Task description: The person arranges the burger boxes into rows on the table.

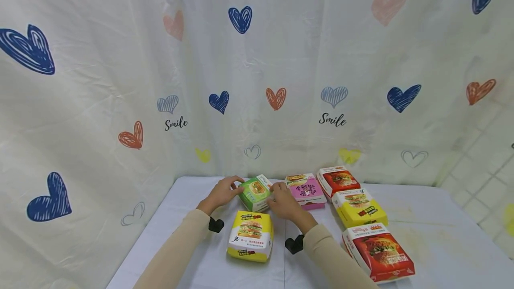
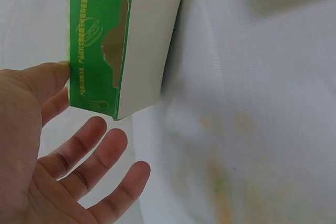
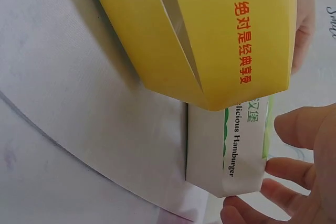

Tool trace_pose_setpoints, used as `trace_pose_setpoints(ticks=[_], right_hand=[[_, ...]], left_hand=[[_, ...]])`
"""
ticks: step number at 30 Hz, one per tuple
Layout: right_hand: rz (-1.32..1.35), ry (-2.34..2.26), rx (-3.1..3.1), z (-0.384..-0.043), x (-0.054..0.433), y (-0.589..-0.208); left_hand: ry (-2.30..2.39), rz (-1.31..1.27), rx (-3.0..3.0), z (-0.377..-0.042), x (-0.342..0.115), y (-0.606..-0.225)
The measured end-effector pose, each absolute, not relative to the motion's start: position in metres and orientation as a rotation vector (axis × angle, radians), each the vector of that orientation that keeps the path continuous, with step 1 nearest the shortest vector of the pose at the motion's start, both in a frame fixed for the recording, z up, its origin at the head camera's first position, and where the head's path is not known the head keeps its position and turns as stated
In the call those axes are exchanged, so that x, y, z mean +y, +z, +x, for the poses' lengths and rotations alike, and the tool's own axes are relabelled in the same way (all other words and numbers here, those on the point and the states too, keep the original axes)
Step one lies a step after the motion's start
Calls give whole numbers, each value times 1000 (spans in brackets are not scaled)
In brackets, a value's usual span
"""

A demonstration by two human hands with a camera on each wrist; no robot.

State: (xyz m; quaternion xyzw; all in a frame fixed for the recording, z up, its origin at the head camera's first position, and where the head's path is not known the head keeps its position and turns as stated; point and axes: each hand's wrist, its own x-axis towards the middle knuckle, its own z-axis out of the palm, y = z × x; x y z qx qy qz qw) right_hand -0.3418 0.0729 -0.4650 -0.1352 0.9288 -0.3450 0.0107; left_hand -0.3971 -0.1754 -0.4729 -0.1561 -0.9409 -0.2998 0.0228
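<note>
A small green and white hamburger box [image 1: 256, 192] sits at the back of the table, with a hand at either side. My left hand [image 1: 222, 191] grips its left corner by thumb and index finger; in the left wrist view the other fingers spread below the box's green flap [image 2: 100, 40]. On the opposite side my right hand [image 1: 284, 202] holds the box's white end [image 3: 241, 156], fingertips against its edge and thumb just over it. Nearer me, between the forearms, lies a yellow and white burger box [image 1: 250, 235], which partly covers the green one in both wrist views.
Right of my right hand stands a pink burger box [image 1: 306, 189]. Beyond it a slanting row holds a red box [image 1: 340, 180], a yellow box [image 1: 359, 208] and a larger red box [image 1: 378, 252]. A heart-printed curtain [image 1: 297, 57] hangs behind the white-covered table [image 1: 433, 235].
</note>
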Motion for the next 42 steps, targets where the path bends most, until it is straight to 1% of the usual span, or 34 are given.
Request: trace_pose_setpoints(ticks=[12,22,32,42], right_hand=[[-444,-1069,2934,-338,75,-465],[-458,-1066,2940,-334,76,-466],[-453,-1019,2971,-335,75,-470],[-517,-1013,3011,-333,74,-467]], left_hand=[[-996,-461,-2902,-397,-173,-474],[-1038,-537,-2957,-395,-172,-474],[-1176,-475,-3016,-394,-173,-477],[-1231,-510,-3028,-390,-175,-476]])
